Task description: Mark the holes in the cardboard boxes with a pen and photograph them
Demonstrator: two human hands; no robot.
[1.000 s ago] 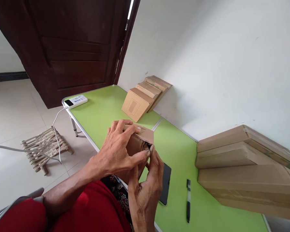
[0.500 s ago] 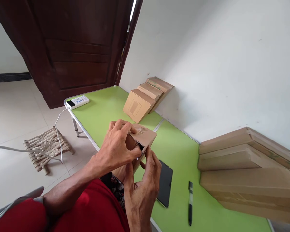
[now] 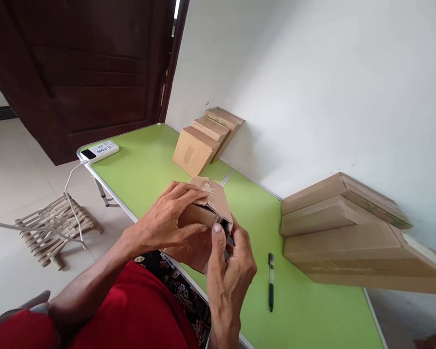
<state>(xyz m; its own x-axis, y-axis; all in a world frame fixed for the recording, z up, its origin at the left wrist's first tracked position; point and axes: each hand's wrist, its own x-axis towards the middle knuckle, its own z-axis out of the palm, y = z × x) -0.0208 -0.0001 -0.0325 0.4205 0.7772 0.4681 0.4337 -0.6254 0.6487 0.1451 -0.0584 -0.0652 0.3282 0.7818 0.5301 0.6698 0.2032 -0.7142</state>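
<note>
I hold a small brown cardboard box [image 3: 210, 201] over the near edge of the green table [image 3: 148, 165]. My left hand [image 3: 167, 220] wraps over its top and left side, fingers on the taped flap. My right hand [image 3: 230, 266] grips the box's near end from below, thumb pressed up against the opening. Something dark shows at that opening, but I cannot make it out.
A black pen [image 3: 271, 281] lies on the table right of my hands. Flat cardboard boxes [image 3: 349, 232] are stacked against the wall at right, and smaller ones [image 3: 199, 140] lean at the back. A white power bank [image 3: 100, 150] with a cable sits at the far corner. A woven stool [image 3: 53, 228] stands on the floor.
The box has tilted and turned in my hands. My right thumb has moved up onto its near end. The black phone beside the pen is now hidden behind my right hand.
</note>
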